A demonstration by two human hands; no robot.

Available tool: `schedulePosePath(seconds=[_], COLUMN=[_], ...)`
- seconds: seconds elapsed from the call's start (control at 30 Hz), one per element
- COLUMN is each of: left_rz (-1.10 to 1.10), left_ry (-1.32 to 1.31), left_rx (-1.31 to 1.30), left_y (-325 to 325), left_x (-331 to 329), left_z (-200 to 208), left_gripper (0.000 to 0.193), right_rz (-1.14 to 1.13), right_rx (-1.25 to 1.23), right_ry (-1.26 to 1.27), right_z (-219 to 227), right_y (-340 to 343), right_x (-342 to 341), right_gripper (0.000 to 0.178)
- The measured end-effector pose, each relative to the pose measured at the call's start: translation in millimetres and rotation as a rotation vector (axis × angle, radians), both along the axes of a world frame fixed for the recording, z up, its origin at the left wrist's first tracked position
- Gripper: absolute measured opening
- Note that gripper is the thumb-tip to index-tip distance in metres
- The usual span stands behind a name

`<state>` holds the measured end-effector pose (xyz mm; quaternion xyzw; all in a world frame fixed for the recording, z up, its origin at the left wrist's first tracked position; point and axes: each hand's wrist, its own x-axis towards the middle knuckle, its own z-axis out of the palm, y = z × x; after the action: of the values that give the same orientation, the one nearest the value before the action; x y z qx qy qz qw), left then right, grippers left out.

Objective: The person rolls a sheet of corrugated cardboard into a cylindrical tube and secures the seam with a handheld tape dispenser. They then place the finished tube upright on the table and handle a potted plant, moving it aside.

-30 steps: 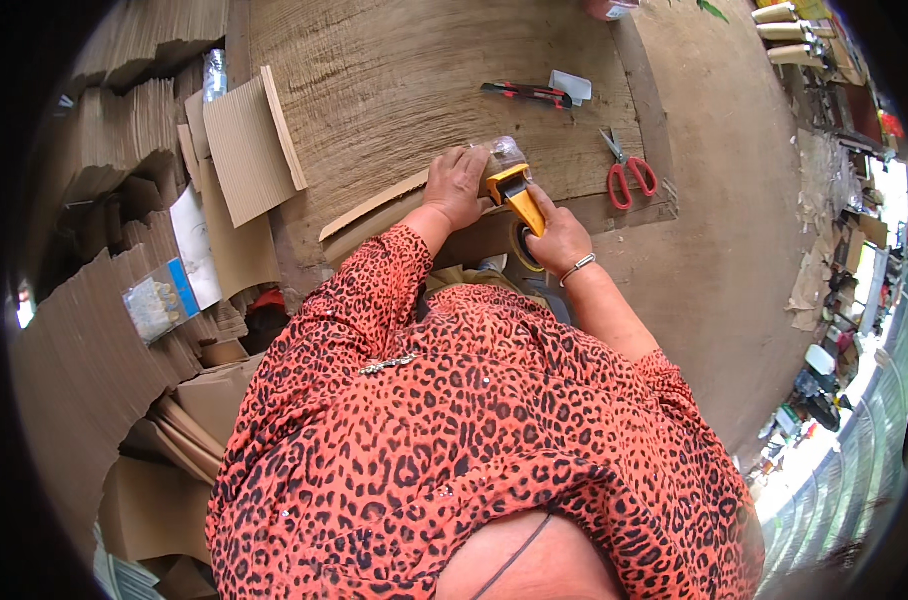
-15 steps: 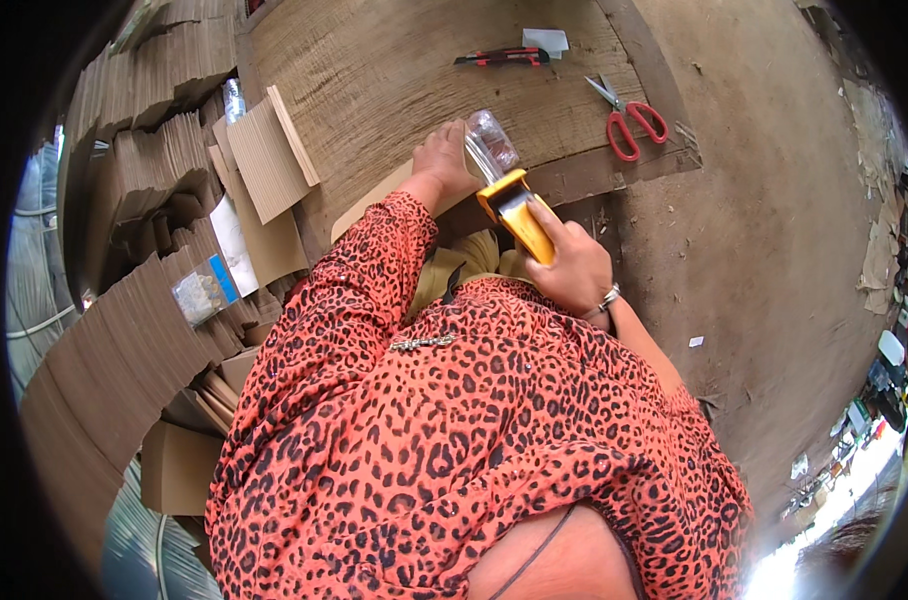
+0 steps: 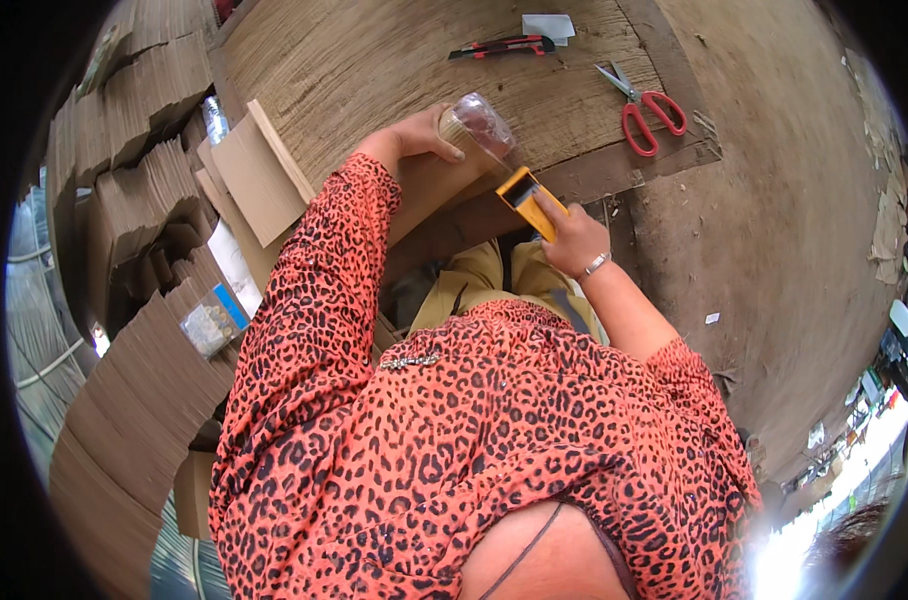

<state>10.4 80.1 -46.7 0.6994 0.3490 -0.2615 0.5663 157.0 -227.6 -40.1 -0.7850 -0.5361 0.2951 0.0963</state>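
My left hand (image 3: pixel 422 135) grips the far end of a brown cardboard piece (image 3: pixel 436 192) at the near edge of the wooden board, with the thumb across its top. My right hand (image 3: pixel 577 243) is closed round the handle of a yellow tape dispenser (image 3: pixel 534 203). Just beyond the dispenser's head, beside my left fingertips, is a shiny clear tape roll (image 3: pixel 482 125) with a reddish tint inside. Clear tape seems to run along the cardboard's end, though glare hides exactly where it sticks.
On the wooden board (image 3: pixel 374 60) lie a red-and-black utility knife (image 3: pixel 502 47), a white paper slip (image 3: pixel 549 28) and red-handled scissors (image 3: pixel 656 115). Flat cardboard pieces (image 3: pixel 259 185) lean at the left. Tall cardboard stacks (image 3: pixel 124 385) fill the far left, with a clear bag (image 3: pixel 210 328) on them.
My left hand has shifted left and now shows its thumb over the cardboard. The dispenser in my right hand has moved slightly right and tilted. More of the cardboard shows.
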Motion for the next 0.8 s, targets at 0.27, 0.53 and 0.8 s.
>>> schedulePosePath(seconds=[0.27, 0.53, 0.8], left_rz=[0.273, -0.006, -0.003], left_ry=[0.004, 0.163, 0.192], left_rx=[0.392, 1.041, 1.053], left_y=[46.5, -26.5, -22.8], left_x=[-13.2, 13.3, 3.9], left_z=[-4.0, 22.4, 7.4], left_gripper=[0.083, 0.103, 0.114], right_rz=[-0.070, -0.112, -0.089], right_rx=[0.111, 0.087, 0.283], right_ry=[0.041, 0.114, 0.060], right_z=[30.0, 51.7, 77.2], right_y=[75.1, 146.3, 51.8], right_x=[4.0, -1.3, -8.7], right_gripper=[0.068, 0.065, 0.063])
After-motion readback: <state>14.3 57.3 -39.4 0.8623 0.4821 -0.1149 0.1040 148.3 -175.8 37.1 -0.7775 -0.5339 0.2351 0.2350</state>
